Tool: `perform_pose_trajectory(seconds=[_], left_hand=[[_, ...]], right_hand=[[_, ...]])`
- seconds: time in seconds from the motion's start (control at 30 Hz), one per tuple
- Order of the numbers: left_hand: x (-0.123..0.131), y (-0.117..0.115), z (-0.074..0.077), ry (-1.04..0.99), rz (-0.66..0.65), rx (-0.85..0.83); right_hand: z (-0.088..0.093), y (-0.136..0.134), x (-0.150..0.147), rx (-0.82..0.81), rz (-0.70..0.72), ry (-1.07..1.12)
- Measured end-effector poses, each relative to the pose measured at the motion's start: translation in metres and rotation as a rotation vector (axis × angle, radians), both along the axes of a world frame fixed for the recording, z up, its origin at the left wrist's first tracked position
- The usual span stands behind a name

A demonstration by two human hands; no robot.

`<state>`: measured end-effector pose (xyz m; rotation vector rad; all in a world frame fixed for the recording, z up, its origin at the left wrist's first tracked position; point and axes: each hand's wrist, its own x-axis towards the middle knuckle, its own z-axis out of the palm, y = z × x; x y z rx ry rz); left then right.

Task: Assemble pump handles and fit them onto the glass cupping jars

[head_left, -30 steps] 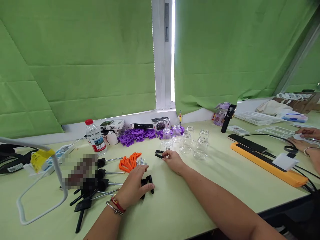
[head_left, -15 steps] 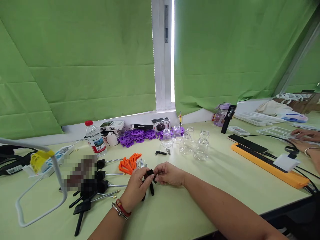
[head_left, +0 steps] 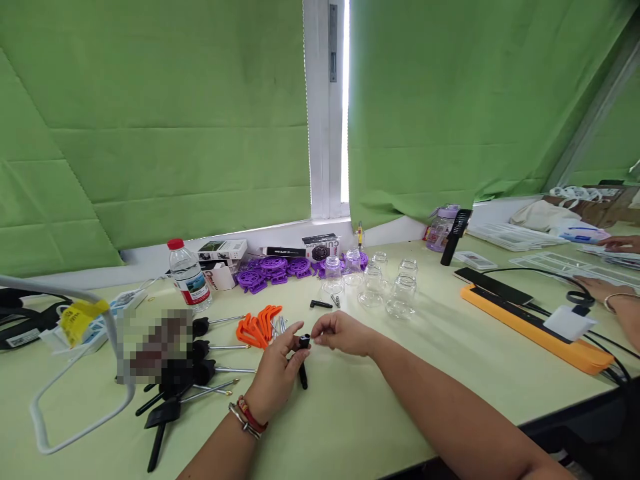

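Note:
My left hand (head_left: pixel 275 373) pinches a small black plastic part (head_left: pixel 304 342) between thumb and forefinger, just above the pale green table (head_left: pixel 350 413). My right hand (head_left: pixel 343 332) is closed in a pinch right beside that part, its fingertips at the part's top; what it holds, if anything, is too small to see. A second black piece (head_left: pixel 303 379) lies on the table under my left fingers. A black clip (head_left: pixel 320 305) and a small spring lie farther back. Orange plastic pieces (head_left: pixel 257 325) and metal pins sit just left of my hands.
Black-handled tools (head_left: pixel 200 363) lie at the left beside a blurred patch. Clear glass cups (head_left: pixel 387 290), purple parts (head_left: pixel 273 270), a water bottle (head_left: pixel 187 277) and boxes stand at the back. An orange bar (head_left: pixel 530 330) and cables run at the right, where another person's hands (head_left: pixel 607 290) rest.
My right hand let go of the black clip at the back and came to my left hand. My left hand lifted a black part off the table; both now meet at it.

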<state>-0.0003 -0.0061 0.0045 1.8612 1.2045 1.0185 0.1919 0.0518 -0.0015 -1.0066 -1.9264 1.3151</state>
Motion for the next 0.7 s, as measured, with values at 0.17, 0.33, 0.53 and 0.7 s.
perform_pose_trajectory(seconds=[0.17,0.33,0.53,0.7], left_hand=[[0.014,0.001,0.003,-0.221,-0.121,-0.122],[0.023,0.004,0.01,0.113,-0.163,-0.04],[0.02,0.004,0.008,0.259,-0.127,0.052],[0.017,0.004,0.006,0.272,-0.132,0.083]], right_hand=[[0.004,0.046,0.013,0.218,-0.501,-0.284],[0.002,0.081,0.013,0.204,-0.547,-0.471],[-0.003,0.099,-0.003,0.143,-0.598,-0.622],[-0.006,0.106,-0.008,0.132,-0.626,-0.688]])
